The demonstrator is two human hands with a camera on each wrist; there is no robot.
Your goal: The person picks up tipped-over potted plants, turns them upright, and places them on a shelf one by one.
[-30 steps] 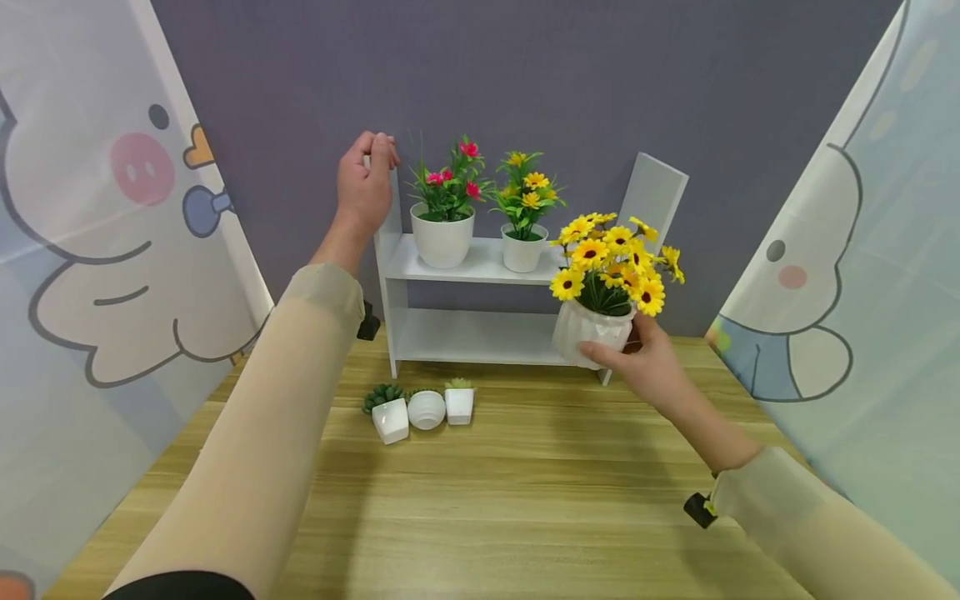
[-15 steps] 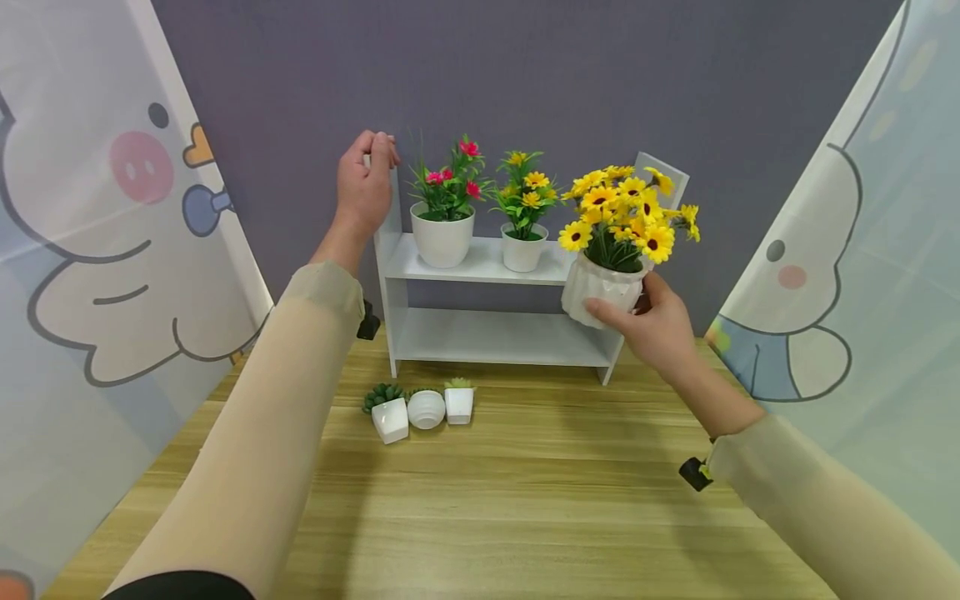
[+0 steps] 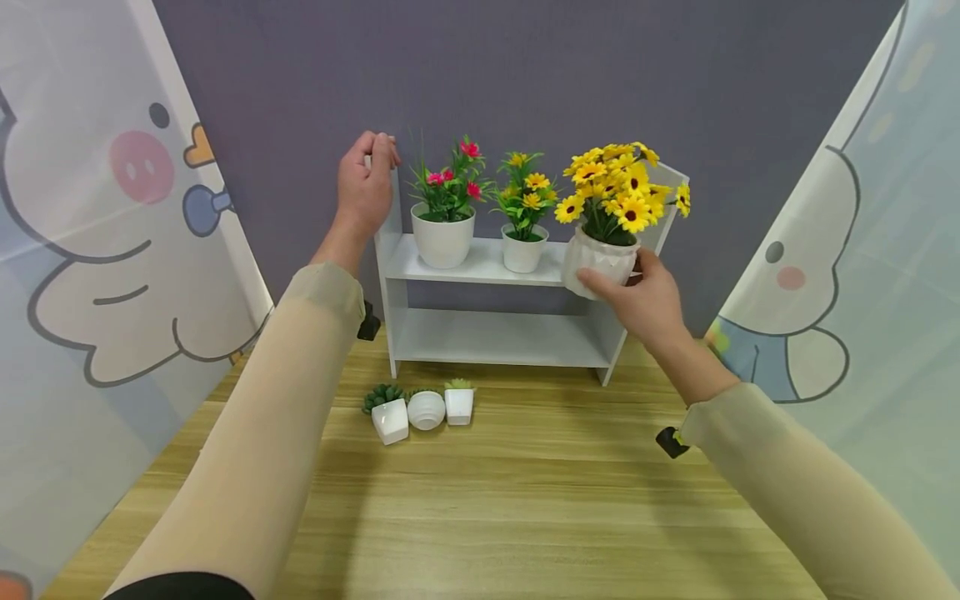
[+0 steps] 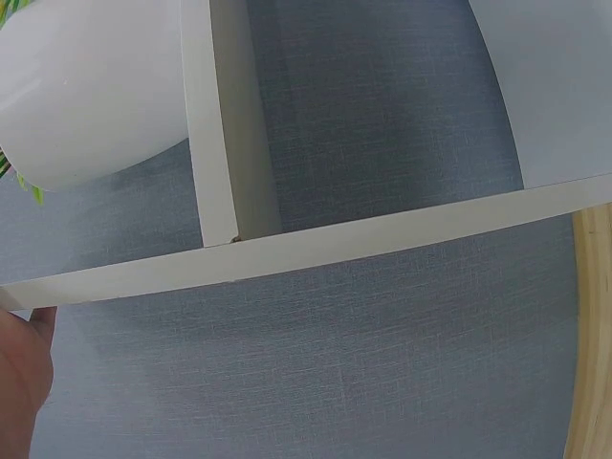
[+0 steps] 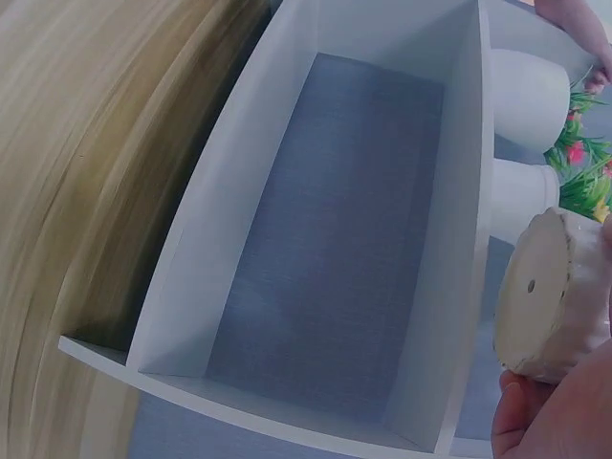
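My right hand (image 3: 645, 304) grips a white ribbed flower pot (image 3: 600, 265) of yellow sunflowers (image 3: 615, 187), thumb across its front. The pot hangs at the right end of the upper board of a white two-tier shelf (image 3: 495, 337). Its underside with a small hole shows in the right wrist view. My left hand (image 3: 365, 183) holds the top of the shelf's left side panel (image 4: 316, 253), fingers curled at its edge. On the upper board stand a white pot with pink flowers (image 3: 442, 237) and a smaller white pot with yellow flowers (image 3: 523, 250).
Three small white potted succulents lie in a row before the shelf: a square one (image 3: 391, 421), a round one (image 3: 427, 411) and another square one (image 3: 459, 407). The wooden table (image 3: 510, 517) extends toward me. A grey wall stands behind, with printed cartoon panels (image 3: 825, 275) on both sides.
My right hand has raised the sunflower pot from in front of the lower board up to the height of the upper board. The left hand has stayed on the side panel.
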